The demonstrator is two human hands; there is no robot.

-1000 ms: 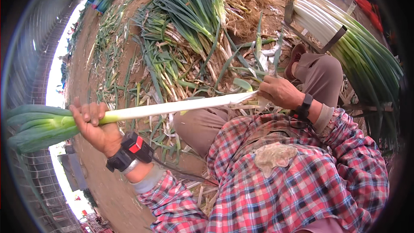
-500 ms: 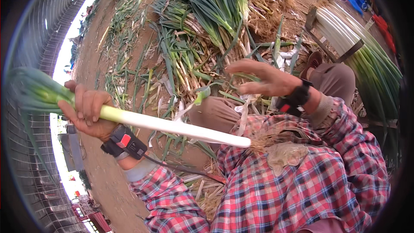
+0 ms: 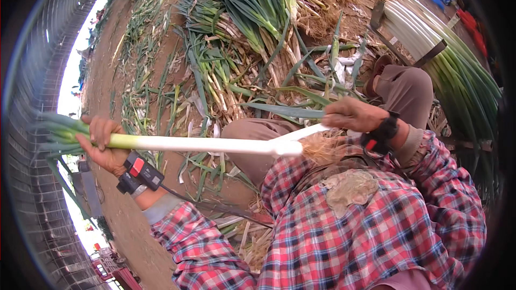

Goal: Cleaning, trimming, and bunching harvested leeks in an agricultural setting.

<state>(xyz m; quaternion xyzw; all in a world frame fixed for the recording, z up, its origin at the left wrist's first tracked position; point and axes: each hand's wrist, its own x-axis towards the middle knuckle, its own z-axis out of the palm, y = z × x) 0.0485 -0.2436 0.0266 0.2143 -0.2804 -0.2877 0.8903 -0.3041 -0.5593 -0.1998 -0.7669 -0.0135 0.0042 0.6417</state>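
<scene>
Right hand (image 3: 355,115) has closed on a white strip (image 3: 307,131); left hand (image 3: 105,140) grips the leek (image 3: 204,144).

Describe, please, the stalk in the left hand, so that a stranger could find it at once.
Above the red plaid shirt, the left hand grips the green end of the white stalk, which runs almost level toward the right hand. Unlike the green onions heaped beyond, it is held alone, with a pale strip forking off near its roots.
</scene>
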